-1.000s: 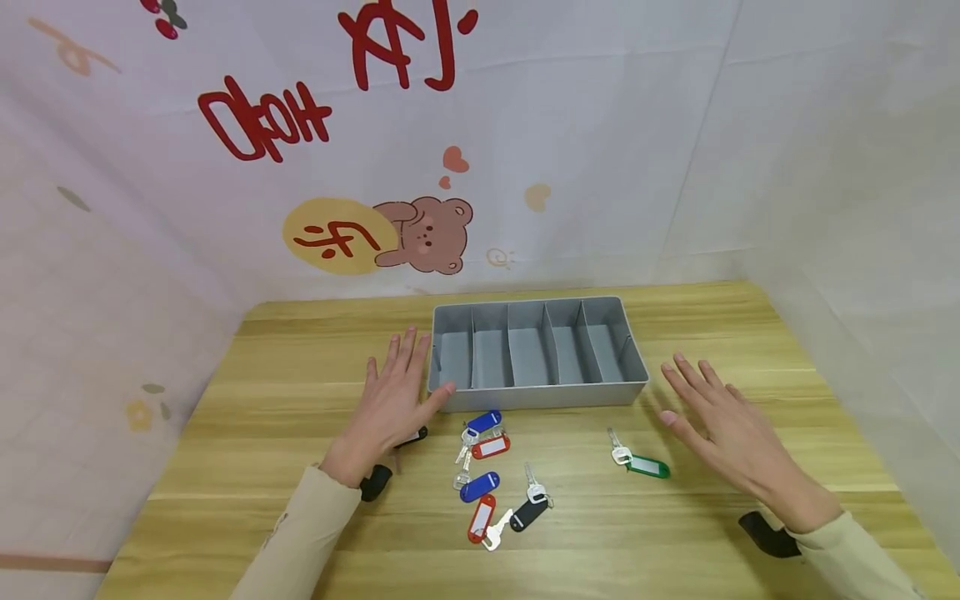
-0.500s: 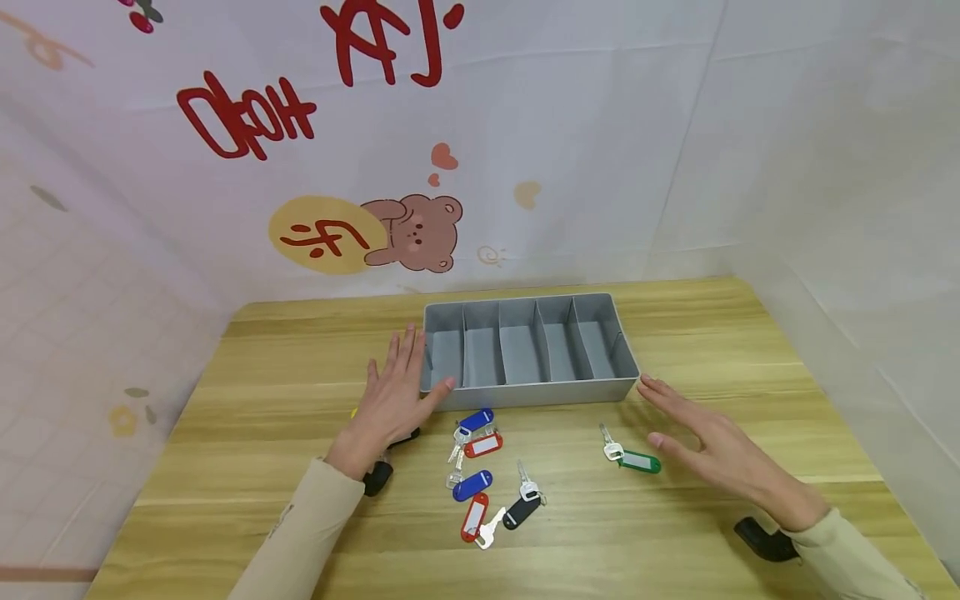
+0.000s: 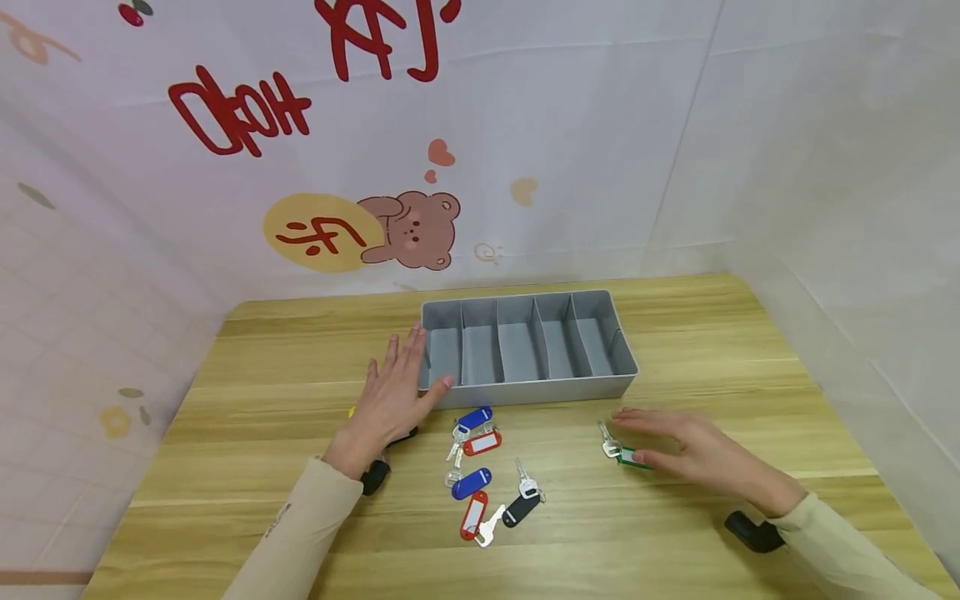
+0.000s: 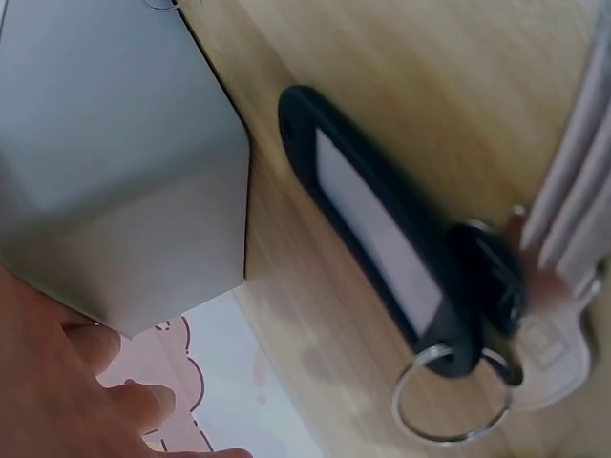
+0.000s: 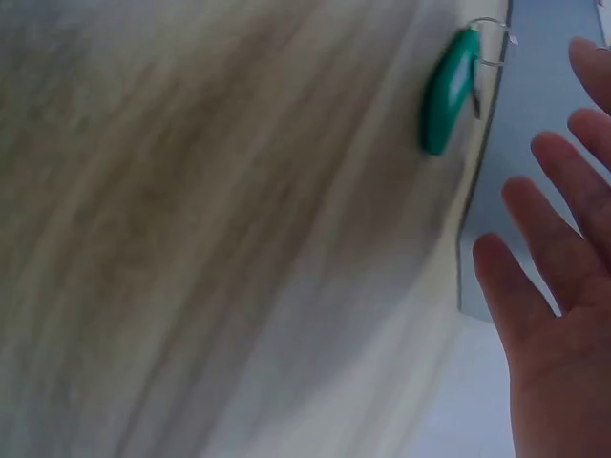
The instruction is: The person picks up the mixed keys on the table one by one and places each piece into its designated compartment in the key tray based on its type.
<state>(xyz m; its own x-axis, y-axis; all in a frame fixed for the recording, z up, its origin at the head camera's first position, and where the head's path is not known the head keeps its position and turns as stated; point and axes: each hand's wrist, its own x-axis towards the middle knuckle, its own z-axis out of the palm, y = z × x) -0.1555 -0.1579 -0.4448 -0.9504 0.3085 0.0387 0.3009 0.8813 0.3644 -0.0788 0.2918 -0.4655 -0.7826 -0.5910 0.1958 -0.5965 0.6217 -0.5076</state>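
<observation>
My left hand (image 3: 390, 404) rests against the left end of a grey divided tray (image 3: 540, 390), fingers extended and thumb at its front corner. Below that hand a black key tag (image 4: 301, 143) with a ring lies on the table, mostly hidden in the head view. Over the green key tag (image 3: 636, 458), my right hand (image 3: 701, 454) hovers with fingers extended, holding nothing. The green tag's key (image 3: 611, 448) points toward the tray. In front of the tray lie blue tags (image 3: 472, 483), red tags (image 3: 473, 515) and another black tag (image 3: 521, 510), with keys.
The tray has several compartments side by side. Behind the wooden table (image 3: 675, 333) hangs a white printed backdrop (image 3: 600, 167), which also runs along both sides. A bit of yellow (image 3: 352, 412) shows beside my left hand.
My right hand has moved left and down, from beside the tray's right end to over the green key tag. My left hand stays at the tray's left end. The head view has shifted slightly.
</observation>
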